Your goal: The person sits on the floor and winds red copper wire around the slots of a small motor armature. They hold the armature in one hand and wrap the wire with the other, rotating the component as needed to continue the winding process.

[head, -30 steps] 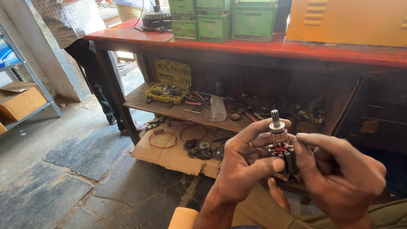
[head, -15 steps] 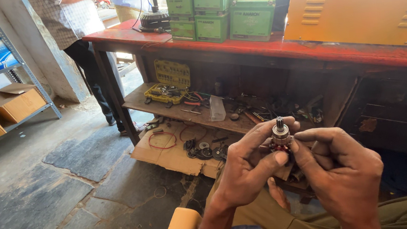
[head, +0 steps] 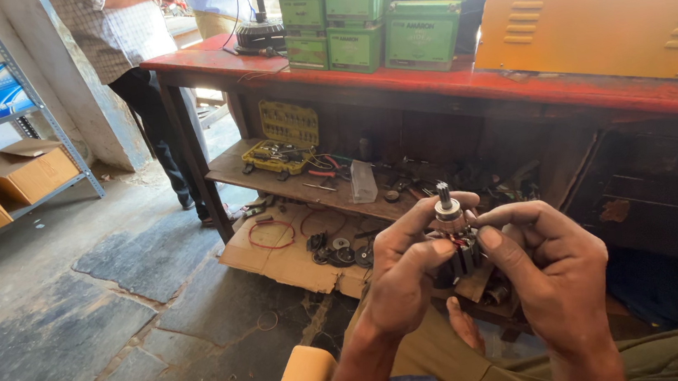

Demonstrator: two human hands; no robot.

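Both of my hands hold a small motor armature (head: pixel 452 229) upright in front of me, its metal shaft pointing up. My left hand (head: pixel 401 280) wraps around it from the left, thumb pressed across its dark middle. My right hand (head: pixel 550 274) grips it from the right, with the thumb on the windings and the fingers curled behind. The lower part of the armature is hidden by my fingers.
A red workbench (head: pixel 445 85) carries green boxes (head: pixel 356 23) and a large orange metal housing (head: pixel 611 3). Its lower shelf (head: pixel 305 187) holds a yellow tool case and scattered tools. Parts lie on cardboard (head: pixel 287 249) on the stone floor. A person (head: pixel 132 61) stands at the bench's left end, by shelving with cartons (head: pixel 22 171).
My hands and the armature have sunk slightly in view and drawn closer together. My right thumb now lies on the windings. The person at the bench has shifted a little.
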